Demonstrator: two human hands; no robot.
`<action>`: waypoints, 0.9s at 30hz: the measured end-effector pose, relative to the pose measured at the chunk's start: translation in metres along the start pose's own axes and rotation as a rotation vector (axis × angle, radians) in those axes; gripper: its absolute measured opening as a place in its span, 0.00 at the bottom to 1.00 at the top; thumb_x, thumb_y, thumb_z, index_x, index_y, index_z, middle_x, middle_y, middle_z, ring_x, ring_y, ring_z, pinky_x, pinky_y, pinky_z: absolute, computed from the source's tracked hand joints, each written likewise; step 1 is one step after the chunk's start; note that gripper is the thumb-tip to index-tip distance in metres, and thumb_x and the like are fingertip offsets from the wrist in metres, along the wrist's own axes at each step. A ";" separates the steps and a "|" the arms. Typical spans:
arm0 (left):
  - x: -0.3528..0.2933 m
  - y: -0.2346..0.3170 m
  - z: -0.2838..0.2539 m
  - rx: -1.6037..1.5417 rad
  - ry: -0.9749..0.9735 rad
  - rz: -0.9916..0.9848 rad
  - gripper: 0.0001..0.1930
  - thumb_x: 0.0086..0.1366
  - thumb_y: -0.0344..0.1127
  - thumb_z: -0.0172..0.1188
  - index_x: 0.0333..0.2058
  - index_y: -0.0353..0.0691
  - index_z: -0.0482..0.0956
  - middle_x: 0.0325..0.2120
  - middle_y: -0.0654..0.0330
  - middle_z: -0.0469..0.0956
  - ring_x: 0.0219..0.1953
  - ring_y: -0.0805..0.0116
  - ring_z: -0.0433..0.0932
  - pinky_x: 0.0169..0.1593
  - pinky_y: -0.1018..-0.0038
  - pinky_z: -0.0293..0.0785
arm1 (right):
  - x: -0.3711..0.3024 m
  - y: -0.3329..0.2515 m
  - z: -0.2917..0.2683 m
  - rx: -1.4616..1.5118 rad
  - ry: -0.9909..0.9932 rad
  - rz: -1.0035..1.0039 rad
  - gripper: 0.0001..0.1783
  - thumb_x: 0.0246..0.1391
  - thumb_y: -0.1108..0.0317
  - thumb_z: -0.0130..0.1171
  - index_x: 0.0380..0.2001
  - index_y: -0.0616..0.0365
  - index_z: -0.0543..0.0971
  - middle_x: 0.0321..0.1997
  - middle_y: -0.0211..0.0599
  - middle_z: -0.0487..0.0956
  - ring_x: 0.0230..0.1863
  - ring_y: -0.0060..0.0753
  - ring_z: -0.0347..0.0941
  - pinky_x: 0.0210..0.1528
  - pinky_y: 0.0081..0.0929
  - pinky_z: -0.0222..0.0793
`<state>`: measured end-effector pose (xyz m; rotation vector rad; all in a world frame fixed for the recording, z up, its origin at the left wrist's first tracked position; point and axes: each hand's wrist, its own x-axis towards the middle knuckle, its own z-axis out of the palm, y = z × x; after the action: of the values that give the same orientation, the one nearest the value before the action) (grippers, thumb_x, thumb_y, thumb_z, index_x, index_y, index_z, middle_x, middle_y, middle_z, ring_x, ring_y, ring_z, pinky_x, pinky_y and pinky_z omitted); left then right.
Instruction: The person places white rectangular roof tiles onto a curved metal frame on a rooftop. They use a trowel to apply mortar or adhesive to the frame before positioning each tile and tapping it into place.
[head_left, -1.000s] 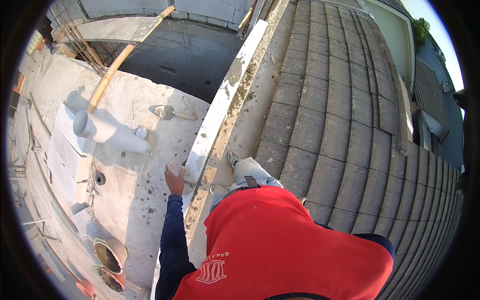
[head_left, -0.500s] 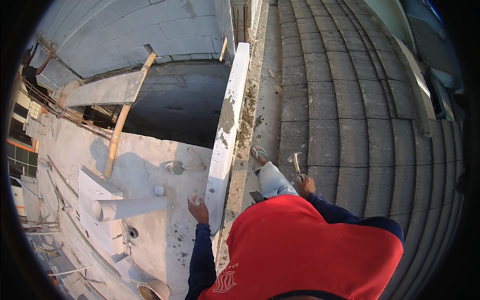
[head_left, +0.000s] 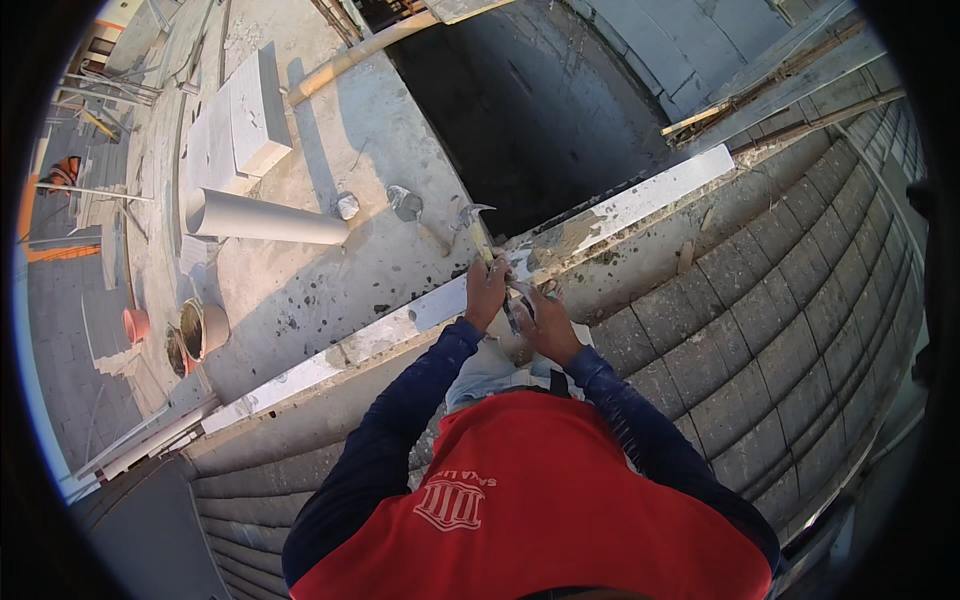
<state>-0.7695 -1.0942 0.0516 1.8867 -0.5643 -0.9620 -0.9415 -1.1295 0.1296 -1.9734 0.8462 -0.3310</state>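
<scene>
Pit [head_left: 520,110] open (depth unclr.), pipe [head_left: 272,223] blks L

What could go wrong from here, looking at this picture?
The metal-headed hammer with a yellowish handle, in the bare left hand, appears near the dark rectangular opening, so it might fall in if the grip slips. The round pale grey pipe lying on the light concrete slab might roll if bumped. Footing could be poor beside the narrow white-topped wall and overlapping grey roof tiles.

From the person's head, one wide view looks steeply down, quite near, upon the hands [head_left: 486,290] and red shirt [head_left: 560,480].
</scene>
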 end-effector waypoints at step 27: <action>-0.085 -0.162 -0.344 0.268 0.709 0.044 0.17 0.62 0.33 0.64 0.49 0.34 0.78 0.45 0.46 0.82 0.49 0.49 0.80 0.54 0.61 0.74 | 0.035 -0.052 0.161 -0.170 -0.495 -0.295 0.11 0.59 0.69 0.58 0.43 0.62 0.81 0.37 0.53 0.82 0.39 0.59 0.80 0.42 0.45 0.74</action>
<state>-0.5434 -0.7774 0.0380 2.2668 -0.3074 -0.1459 -0.8070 -1.0309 0.0847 -2.2076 0.2737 0.0701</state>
